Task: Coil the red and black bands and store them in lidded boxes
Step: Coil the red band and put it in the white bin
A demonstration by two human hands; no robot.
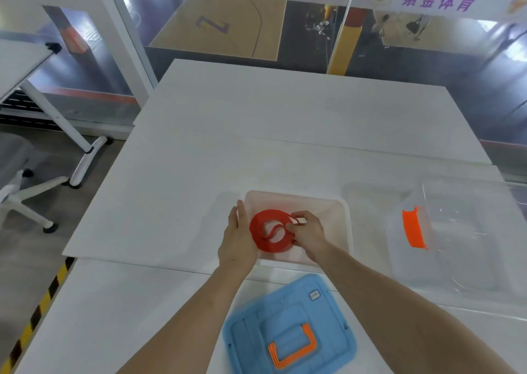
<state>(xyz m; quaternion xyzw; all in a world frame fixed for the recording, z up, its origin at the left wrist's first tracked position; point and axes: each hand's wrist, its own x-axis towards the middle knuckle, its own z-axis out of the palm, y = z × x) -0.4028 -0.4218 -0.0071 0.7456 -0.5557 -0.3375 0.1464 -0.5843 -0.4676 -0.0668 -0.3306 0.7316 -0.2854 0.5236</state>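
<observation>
A coiled red band (271,231) sits low inside an open translucent box (336,211) on the white table. My left hand (238,236) lies flat against the coil's left side, fingers straight. My right hand (306,229) pinches the band's loose end at the coil's right edge. A blue lid (288,328) with an orange handle lies flat on the table nearer to me. No black band is in view.
A clear box (456,239) with an orange latch (413,228) stands at the right, its clear lid (373,194) beside it. The white table (228,134) stretches far ahead. A second table and a chair base stand at the left. Yellow-black tape marks the floor.
</observation>
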